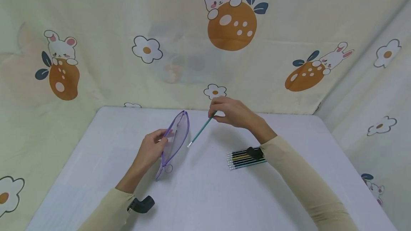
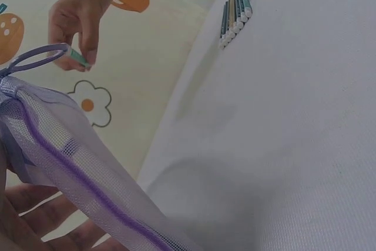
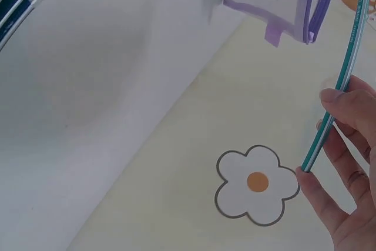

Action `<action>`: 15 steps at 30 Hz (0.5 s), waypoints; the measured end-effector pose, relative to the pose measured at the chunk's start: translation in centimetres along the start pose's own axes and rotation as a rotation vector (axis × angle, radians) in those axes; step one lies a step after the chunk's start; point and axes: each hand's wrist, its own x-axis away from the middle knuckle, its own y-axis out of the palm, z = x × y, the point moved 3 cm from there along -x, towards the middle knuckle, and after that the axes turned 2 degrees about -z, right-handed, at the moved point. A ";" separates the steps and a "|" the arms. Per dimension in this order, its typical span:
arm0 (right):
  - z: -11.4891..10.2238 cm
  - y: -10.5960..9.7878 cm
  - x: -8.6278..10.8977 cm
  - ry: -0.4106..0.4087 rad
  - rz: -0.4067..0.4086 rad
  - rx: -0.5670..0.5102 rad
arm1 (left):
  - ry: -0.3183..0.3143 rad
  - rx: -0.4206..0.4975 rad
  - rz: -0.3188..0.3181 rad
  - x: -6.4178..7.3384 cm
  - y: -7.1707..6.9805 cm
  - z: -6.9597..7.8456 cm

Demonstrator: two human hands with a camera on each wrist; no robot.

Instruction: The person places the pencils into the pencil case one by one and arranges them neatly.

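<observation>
My left hand (image 1: pixel 153 146) holds a purple-edged mesh zip pouch (image 1: pixel 180 135) up off the table by its side, its mouth parted. A small dark shape shows through the mesh in the left wrist view; I cannot tell what it is. Over the table's far edge, my right hand (image 1: pixel 236 112) pinches a teal pencil (image 1: pixel 202 128) near one end. The pencil slants down to the left, its white-tipped end just right of the pouch and apart from it. In the right wrist view, thumb and fingers grip the teal pencil (image 3: pixel 335 110).
Several dark pencils and a yellowish one lie side by side in a row of pencils (image 1: pixel 240 159) on the white table (image 1: pixel 205 195), partly hidden under the right wrist. A curtain (image 1: pixel 179 92) printed with rabbits and flowers hangs behind the table.
</observation>
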 end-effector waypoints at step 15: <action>-1.8 0.8 -3.3 -0.082 -0.019 0.011 | 0.000 -0.003 0.001 0.0 0.1 0.0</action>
